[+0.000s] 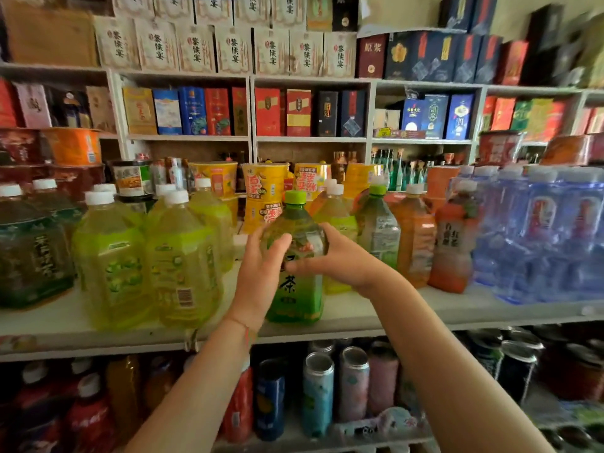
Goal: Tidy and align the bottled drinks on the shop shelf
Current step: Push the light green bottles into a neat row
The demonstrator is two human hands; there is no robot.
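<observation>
A person reaches both bare arms toward a white shop shelf (376, 313) crowded with bottled drinks. At the centre, near the front edge, stands a green tea bottle (295, 289) with a light green cap, upright on the shelf. Both hands hold it around its shoulder. The left hand (261, 269) wraps it from the left, thumb across the front. The right hand (336, 256) comes in from the right, its fingers (322, 241) curled round the upper part of the bottle, so both hands are grasping the bottle rather than lying loose. A thin bracelet (243, 325) circles the left wrist.

Left of the green tea bottle stand yellow-green drink bottles (183, 259) with white caps, and further left darker tea bottles (32, 256). Right of it are another green-capped bottle (379, 227) set further back, then orange drink bottles (416, 237), then shrink-wrapped packs of blue water bottles (552, 237). Behind it are yellow instant noodle cups (264, 194). Above it, higher shelves hold boxed goods (235, 50) in white, red and blue. Below it, a lower shelf holds cans (317, 393) and red bottles (88, 416).
</observation>
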